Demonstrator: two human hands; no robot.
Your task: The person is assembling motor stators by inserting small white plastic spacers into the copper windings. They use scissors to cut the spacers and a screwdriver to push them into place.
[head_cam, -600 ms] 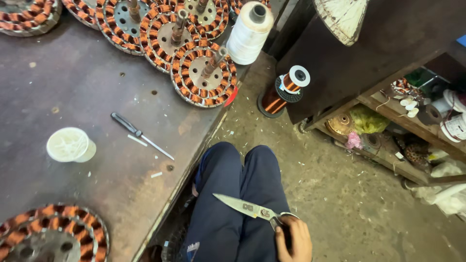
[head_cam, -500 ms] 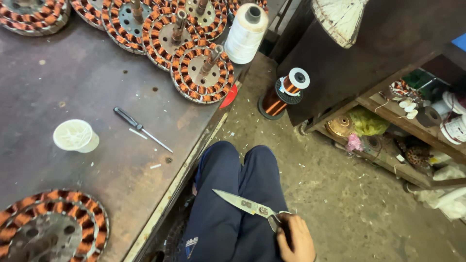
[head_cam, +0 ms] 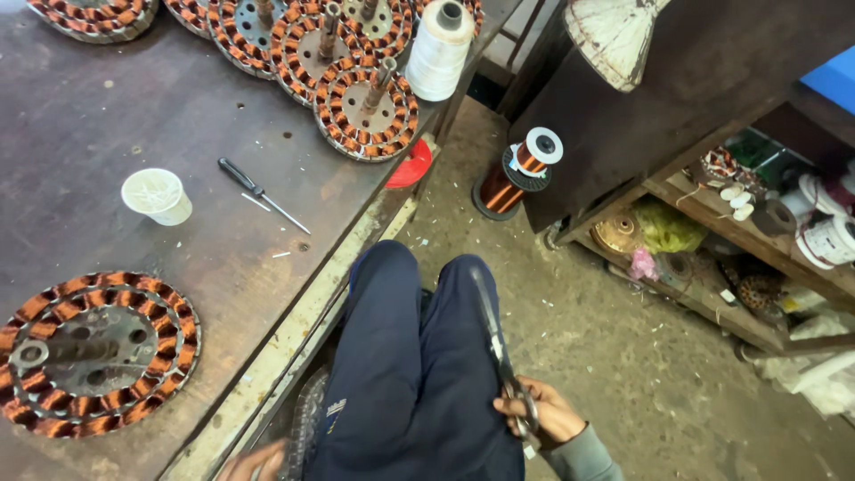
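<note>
right hand (head_cam: 545, 417) grips scissors (head_cam: 499, 347) | left hand (head_cam: 258, 461) below table edge (head_cam: 294, 343)

I'm looking at a motor-winding workshop: worn metal bench (head_cam: 134, 107) w/ copper-wound stators (head_cam: 367, 111), screwdriver (head_cam: 263, 195) & white thread cone (head_cam: 438, 49); copper wire spool (head_cam: 512, 178) on dirt floor (head_cam: 614, 356), cluttered wooden shelf (head_cam: 739, 240) w/ parts, tape rolls etc

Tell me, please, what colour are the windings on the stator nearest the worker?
Copper-orange, banded with dark gaps, on the stator; the head view shows it clearly.
</note>
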